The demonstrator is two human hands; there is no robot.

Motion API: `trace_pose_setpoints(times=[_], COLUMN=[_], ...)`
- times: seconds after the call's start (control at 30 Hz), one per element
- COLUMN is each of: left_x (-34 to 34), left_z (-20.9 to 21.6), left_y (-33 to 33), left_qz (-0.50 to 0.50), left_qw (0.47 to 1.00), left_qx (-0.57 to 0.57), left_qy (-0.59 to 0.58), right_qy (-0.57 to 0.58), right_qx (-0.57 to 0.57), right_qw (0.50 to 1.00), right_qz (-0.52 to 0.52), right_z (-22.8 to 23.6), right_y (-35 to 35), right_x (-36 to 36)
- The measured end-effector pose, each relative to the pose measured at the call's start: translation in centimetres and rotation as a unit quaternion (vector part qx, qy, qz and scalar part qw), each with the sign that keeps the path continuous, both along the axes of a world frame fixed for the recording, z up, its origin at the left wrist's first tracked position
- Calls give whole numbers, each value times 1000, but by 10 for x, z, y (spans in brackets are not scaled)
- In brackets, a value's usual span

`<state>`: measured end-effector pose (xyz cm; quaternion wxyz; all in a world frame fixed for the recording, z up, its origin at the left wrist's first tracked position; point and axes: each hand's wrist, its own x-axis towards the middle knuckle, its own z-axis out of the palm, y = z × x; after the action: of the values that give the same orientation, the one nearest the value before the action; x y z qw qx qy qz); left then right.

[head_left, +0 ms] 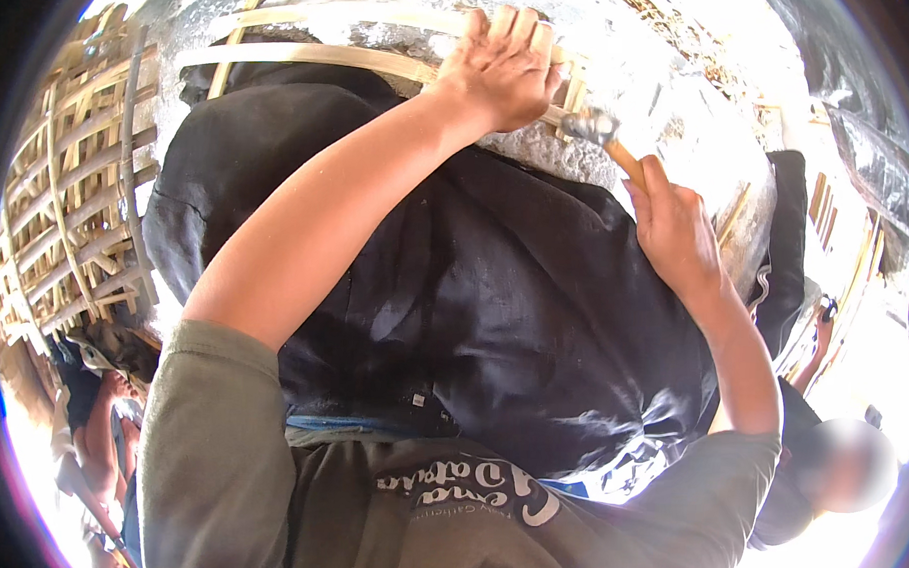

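Observation:
My right hand [677, 227] is closed round the wooden handle of a hammer [590, 125]. The hammer's metal head rests at, or just over, the right end of a light bamboo frame [332, 55]. Long pale strips make up this frame, with short crosspieces at both ends. On its right part lies my left hand [504, 70], fingers bent over the strips and pressing them down. What its fingertips grip is partly hidden. Beneath the frame is a pale grey, worn surface [569, 160], just beyond my dark-clothed legs [455, 274].
A stack of woven bamboo lattice panels [78, 181] stands at the left. Another person's arm [99, 437] shows at the lower left, and a person [794, 466] is close at the lower right. Dark cloth [784, 245] and thin bamboo sticks [826, 205] lie on the right.

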<state>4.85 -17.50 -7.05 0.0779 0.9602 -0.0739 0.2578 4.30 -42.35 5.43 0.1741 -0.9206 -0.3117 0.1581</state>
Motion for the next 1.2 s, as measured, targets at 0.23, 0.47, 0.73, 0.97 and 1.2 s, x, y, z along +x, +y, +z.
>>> trace_pose_setpoints(times=[0.23, 0.47, 0.73, 0.97, 1.2], left_x=[3, 1, -5, -1, 2], left_z=[9, 11, 13, 14, 12], left_y=[-2, 2, -2, 2, 2], left_qz=[-12, -4, -32, -25, -17], left_qw=[998, 997, 995, 998, 999], left_qx=[-35, -15, -44, -30, -13], left_qy=[48, 72, 88, 45, 44], right_qy=[-45, -36, -59, -11, -124], right_qx=[32, 33, 38, 99, 107], right_qw=[997, 999, 997, 995, 986], right_qz=[46, 25, 17, -27, 31], right_z=[-18, -15, -15, -11, -15], right_y=[-12, -12, -12, -10, -23], right_x=[3, 6, 2, -4, 5])
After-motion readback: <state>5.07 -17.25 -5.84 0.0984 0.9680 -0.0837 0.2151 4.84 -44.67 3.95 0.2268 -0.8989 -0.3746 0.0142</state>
